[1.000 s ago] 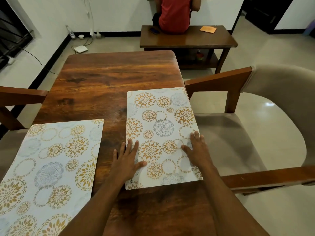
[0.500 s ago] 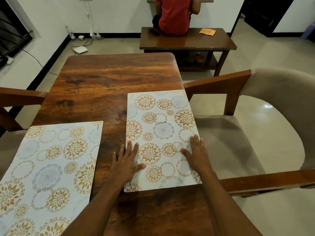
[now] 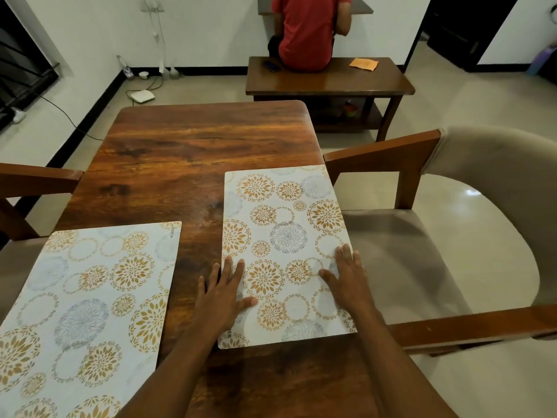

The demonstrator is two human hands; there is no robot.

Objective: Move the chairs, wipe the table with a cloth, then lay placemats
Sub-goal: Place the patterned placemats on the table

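Two white placemats with gold and grey flower circles lie on the dark wooden table (image 3: pixel 187 152). The right placemat (image 3: pixel 283 224) sits along the table's right edge. My left hand (image 3: pixel 223 294) rests flat with spread fingers on that mat's near left edge, partly on the wood. My right hand (image 3: pixel 346 279) presses flat on its near right side. The left placemat (image 3: pixel 90 297) lies at the near left, overhanging the table edge, untouched. No cloth is on the table.
A beige armchair with wooden arms (image 3: pixel 452 236) stands close at the table's right. Another chair's arm (image 3: pixel 36 179) shows at the left. A person in a red shirt (image 3: pixel 310 31) sits on a low wooden bench (image 3: pixel 328 79) beyond the table. Cables lie by the left wall.
The view has tilted slightly, so everything sits a bit lower in frame. Both hands stay flat on the right placemat, which has hardly shifted.
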